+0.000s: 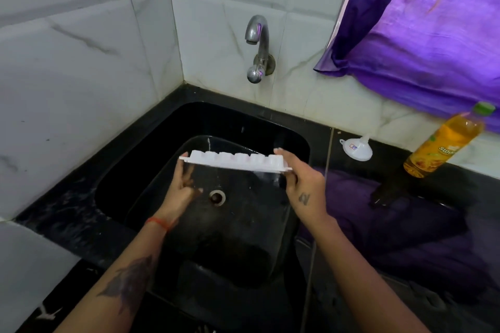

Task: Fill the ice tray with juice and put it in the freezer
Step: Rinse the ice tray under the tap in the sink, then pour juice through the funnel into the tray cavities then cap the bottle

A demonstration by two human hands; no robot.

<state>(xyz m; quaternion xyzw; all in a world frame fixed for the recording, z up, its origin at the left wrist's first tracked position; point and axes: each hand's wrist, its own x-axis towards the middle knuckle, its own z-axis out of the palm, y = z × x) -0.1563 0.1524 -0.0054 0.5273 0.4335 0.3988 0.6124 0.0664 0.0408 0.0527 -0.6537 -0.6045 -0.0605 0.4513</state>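
A white plastic ice tray (232, 161) is held upside down over the black sink (151, 143), its cup bottoms facing up and tilted a little down to the right. My left hand (182, 186) grips its left end and my right hand (303, 184) grips its right end. On the black counter to the right stands a bottle of orange-yellow juice (443, 143) with a green cap, and beside it lies a small white funnel (357, 147).
A chrome tap (257, 46) juts from the tiled wall above the sink. The sink's drain (216, 197) lies below the tray. A purple curtain (422, 27) hangs at upper right, and a dark purple cloth (378, 213) covers the counter right of the sink.
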